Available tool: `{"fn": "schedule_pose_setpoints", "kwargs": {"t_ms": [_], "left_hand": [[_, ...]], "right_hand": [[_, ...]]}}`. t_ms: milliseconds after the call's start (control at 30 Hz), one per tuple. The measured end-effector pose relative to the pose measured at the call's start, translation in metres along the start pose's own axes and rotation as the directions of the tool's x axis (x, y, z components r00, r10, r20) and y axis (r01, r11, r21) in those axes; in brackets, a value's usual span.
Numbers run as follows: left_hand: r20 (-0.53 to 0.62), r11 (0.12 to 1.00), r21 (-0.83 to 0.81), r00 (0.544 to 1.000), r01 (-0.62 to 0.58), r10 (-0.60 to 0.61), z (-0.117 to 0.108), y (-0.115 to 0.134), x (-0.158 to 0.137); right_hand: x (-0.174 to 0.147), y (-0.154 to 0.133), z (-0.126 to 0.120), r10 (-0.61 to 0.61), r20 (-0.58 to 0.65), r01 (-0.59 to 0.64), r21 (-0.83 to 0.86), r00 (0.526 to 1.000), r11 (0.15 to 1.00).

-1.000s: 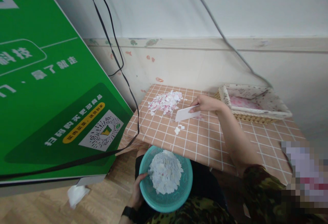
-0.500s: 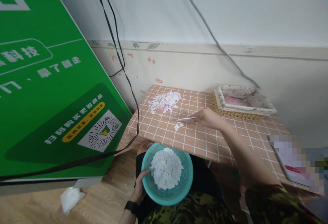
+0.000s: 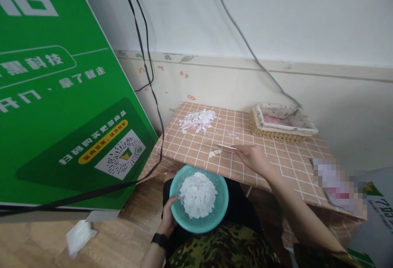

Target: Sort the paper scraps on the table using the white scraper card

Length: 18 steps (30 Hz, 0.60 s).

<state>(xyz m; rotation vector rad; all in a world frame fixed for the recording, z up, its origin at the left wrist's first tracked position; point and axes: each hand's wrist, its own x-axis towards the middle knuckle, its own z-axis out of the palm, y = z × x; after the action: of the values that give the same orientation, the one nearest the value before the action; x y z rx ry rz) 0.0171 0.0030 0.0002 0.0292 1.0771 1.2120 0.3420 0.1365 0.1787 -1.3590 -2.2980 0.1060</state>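
Note:
My left hand grips the rim of a teal plastic basket, held below the table's near edge and heaped with white paper scraps. My right hand rests low on the checked tablecloth and holds a thin white card nearly flat, its edge beside a few loose scraps near the table's front. A larger pile of white and pink scraps lies at the table's far left.
A wicker tray with a fabric lining stands at the back right of the table. A big green signboard with black cables fills the left. A crumpled white tissue lies on the wooden floor.
My right hand has drawn the white card toward the table's near edge, tilting it from upright to nearly flat. The few loose scraps now lie closer to the front edge. The basket stays put.

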Motion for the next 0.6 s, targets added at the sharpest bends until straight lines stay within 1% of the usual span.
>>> {"fn": "schedule_pose_setpoints", "kwargs": {"t_ms": [67,133,233,300,367,500,600], "left_hand": [[-0.013,1.0,-0.022,1.0,-0.017,0.016,0.003,-0.002,0.0],[-0.017,0.999,-0.039,1.0,-0.024,0.023,0.007,-0.003,-0.002],[0.005,0.999,-0.05,1.0,-0.015,0.015,0.015,-0.006,-0.006],[0.027,0.998,-0.055,1.0,-0.013,0.015,0.02,-0.007,-0.01],[0.05,0.998,-0.051,0.998,-0.024,0.027,0.025,-0.007,-0.015],[0.099,0.997,-0.052,0.993,-0.055,0.06,0.031,-0.005,-0.023],[0.119,0.997,-0.049,0.991,-0.062,0.068,0.033,-0.004,-0.027]], "right_hand": [[-0.003,-0.001,0.004,0.024,-0.001,-0.024,-0.052,1.0,0.998],[-0.008,-0.007,0.007,0.017,0.04,-0.014,-0.072,0.999,0.997],[-0.016,-0.021,0.01,-0.022,0.098,0.028,-0.059,0.995,0.998],[-0.019,-0.027,0.011,-0.026,0.105,0.032,-0.055,0.994,0.998],[-0.021,-0.03,0.01,0.012,0.069,-0.007,-0.071,0.998,0.997],[-0.028,-0.034,0.01,0.107,-0.056,-0.111,-0.078,0.993,0.991],[-0.038,-0.048,0.014,0.104,-0.116,-0.103,0.015,0.988,0.995]]}}
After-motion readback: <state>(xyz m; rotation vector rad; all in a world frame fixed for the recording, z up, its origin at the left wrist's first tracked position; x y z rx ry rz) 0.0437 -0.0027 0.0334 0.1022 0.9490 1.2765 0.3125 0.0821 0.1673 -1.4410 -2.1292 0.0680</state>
